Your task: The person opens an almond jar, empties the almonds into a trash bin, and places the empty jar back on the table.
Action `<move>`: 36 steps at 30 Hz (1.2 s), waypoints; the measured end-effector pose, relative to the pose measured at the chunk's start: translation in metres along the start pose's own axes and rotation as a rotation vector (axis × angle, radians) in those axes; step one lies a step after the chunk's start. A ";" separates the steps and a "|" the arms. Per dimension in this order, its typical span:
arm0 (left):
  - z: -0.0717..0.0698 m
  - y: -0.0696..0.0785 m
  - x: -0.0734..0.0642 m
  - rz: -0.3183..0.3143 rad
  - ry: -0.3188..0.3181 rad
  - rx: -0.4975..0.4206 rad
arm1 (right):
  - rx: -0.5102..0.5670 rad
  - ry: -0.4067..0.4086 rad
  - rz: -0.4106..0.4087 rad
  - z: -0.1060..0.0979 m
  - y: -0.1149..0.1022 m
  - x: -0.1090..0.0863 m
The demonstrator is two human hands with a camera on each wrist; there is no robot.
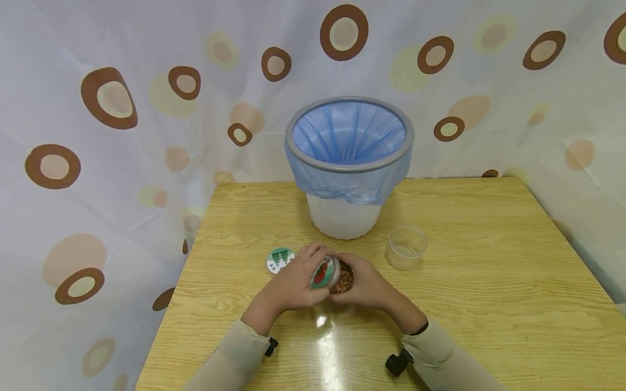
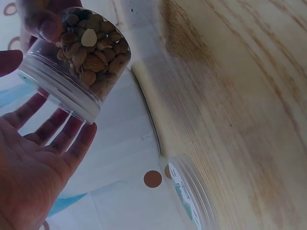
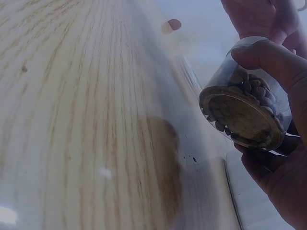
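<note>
A clear plastic jar of almonds (image 2: 94, 62) is held tilted above the table, between both hands. My right hand (image 1: 368, 283) grips the jar's body, thumb on one side and fingers round the other; the right wrist view shows the jar's round base (image 3: 240, 117). At the other end, my left hand (image 1: 293, 281) has its fingers and thumb around the lid (image 1: 323, 272), which bears a green and red label. In the left wrist view the left fingertips touch the lid's rim. Its screw edge meets the jar's mouth.
A loose lid (image 1: 280, 259) with a green leafy label lies left of the hands. An uncovered clear container (image 1: 406, 250) with small bits at its bottom stands to the right. Behind is a white bin (image 1: 342, 217) with a blue liner and grey ring, near the patterned curtain.
</note>
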State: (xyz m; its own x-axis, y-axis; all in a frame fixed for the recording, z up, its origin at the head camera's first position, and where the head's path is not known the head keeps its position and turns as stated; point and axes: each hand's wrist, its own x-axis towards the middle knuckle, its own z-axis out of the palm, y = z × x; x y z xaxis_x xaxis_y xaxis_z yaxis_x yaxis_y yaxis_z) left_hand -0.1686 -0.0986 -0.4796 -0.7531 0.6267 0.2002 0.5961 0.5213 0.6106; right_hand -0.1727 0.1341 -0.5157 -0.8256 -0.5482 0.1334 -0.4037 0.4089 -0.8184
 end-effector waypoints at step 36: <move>0.006 0.003 0.000 -0.162 0.124 0.027 | 0.006 0.003 -0.018 0.001 -0.002 -0.001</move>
State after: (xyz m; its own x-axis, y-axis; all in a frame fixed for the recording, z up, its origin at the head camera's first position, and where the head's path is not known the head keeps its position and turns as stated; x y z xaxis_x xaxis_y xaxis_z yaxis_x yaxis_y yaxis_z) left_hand -0.1652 -0.0936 -0.4822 -0.8671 0.4584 0.1952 0.4709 0.6260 0.6217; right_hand -0.1713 0.1330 -0.5149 -0.8195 -0.5532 0.1493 -0.4156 0.3946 -0.8195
